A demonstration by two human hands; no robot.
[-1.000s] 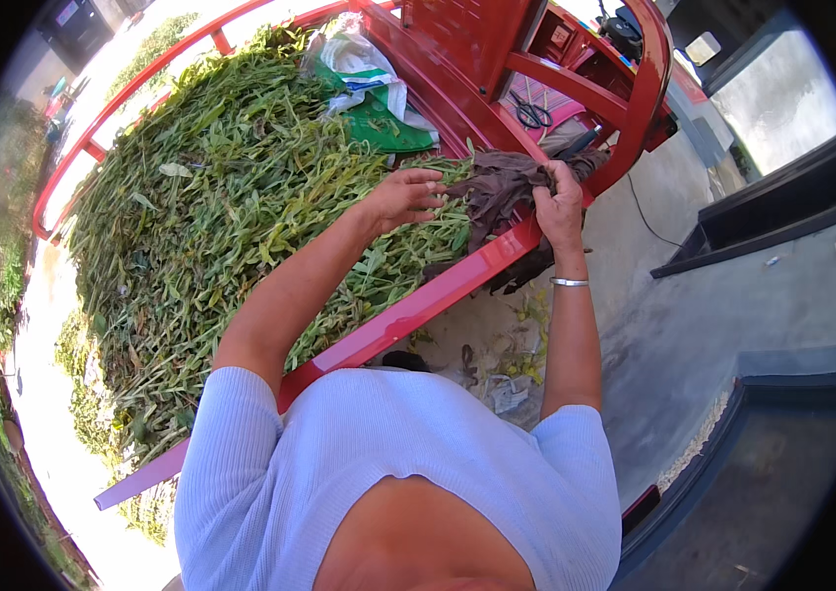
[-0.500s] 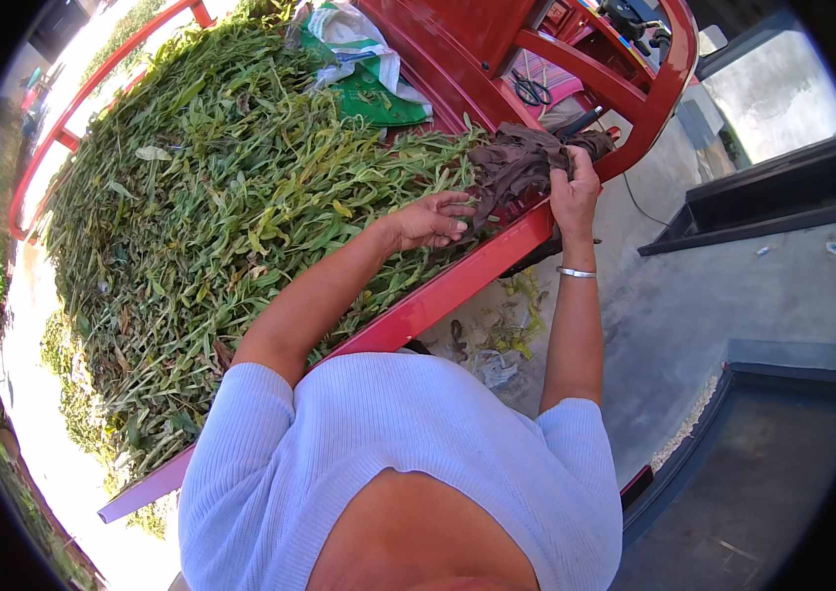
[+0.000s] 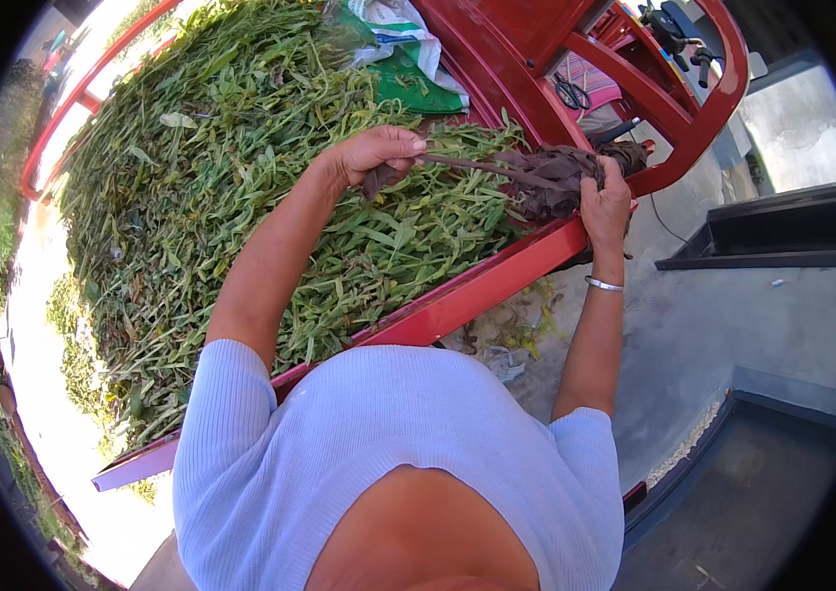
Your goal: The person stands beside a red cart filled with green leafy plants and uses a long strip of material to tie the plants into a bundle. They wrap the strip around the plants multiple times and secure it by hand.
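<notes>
A bunched dark brown bundle of limp, cloth-like strips (image 3: 548, 177) lies at the right corner of the red cart bed. My right hand (image 3: 605, 202) is closed on its near side, fingers curled into the folds. Pinched between thumb and fingers of my left hand (image 3: 374, 158) is the end of one strip, with a short dark tail hanging below. That strip (image 3: 477, 165) stretches almost straight from the bundle to my left hand, above the leaves. Beneath both arms a thick layer of cut green leafy plants (image 3: 270, 207) covers the bed.
The cart's red side rail (image 3: 497, 286) runs diagonally in front of me, and a red tubular frame (image 3: 723, 89) rises at the right. A green and white sack (image 3: 418, 79) lies on the far side. Scissors (image 3: 571, 92) rest beyond. A black trough (image 3: 763, 227) stands right.
My left hand has moved up and left, drawing a brown strip out from the bundle; before, it was open over the leaves. My right hand has stayed on the bundle.
</notes>
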